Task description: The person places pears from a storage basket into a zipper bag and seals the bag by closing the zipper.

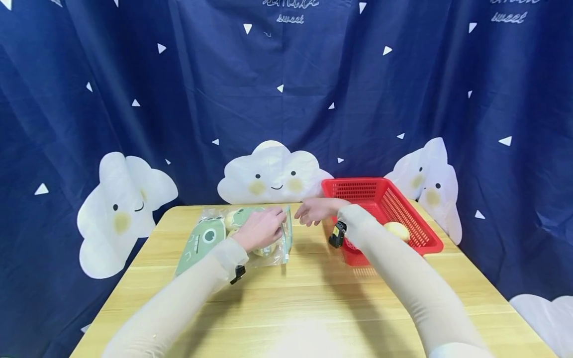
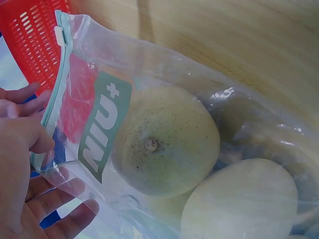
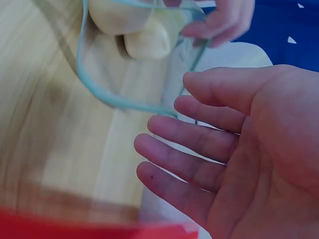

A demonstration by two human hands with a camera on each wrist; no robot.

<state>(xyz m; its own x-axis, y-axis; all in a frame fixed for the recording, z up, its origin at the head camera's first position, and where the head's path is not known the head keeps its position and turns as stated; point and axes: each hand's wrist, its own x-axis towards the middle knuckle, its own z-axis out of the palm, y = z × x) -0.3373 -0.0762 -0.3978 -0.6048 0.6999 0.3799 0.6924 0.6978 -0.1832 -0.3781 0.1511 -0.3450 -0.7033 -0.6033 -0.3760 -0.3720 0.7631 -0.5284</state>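
Note:
My left hand [image 1: 264, 229] grips the top edge of a clear zip bag [image 2: 104, 122] with a green printed label, thumb on one side and fingers on the other. Inside the bag lie a speckled, pale green round fruit [image 2: 169, 144] and a smoother pale one [image 2: 244, 204]. The bag's mouth, rimmed by a pale green zip strip [image 3: 94, 92], gapes in the right wrist view. Just to the right of that mouth, my right hand [image 1: 320, 210] holds nothing; its fingers [image 3: 184, 134] are spread and nearly straight.
On the right of the wooden table [image 1: 291, 308] stands a red perforated basket [image 1: 412, 211] with a pale yellow round fruit [image 1: 397, 229] in it. Left of my left hand lies a green piece with a one-eyed cartoon face [image 1: 201, 243]. A blue cloud-patterned curtain [image 1: 277, 109] hangs behind the table.

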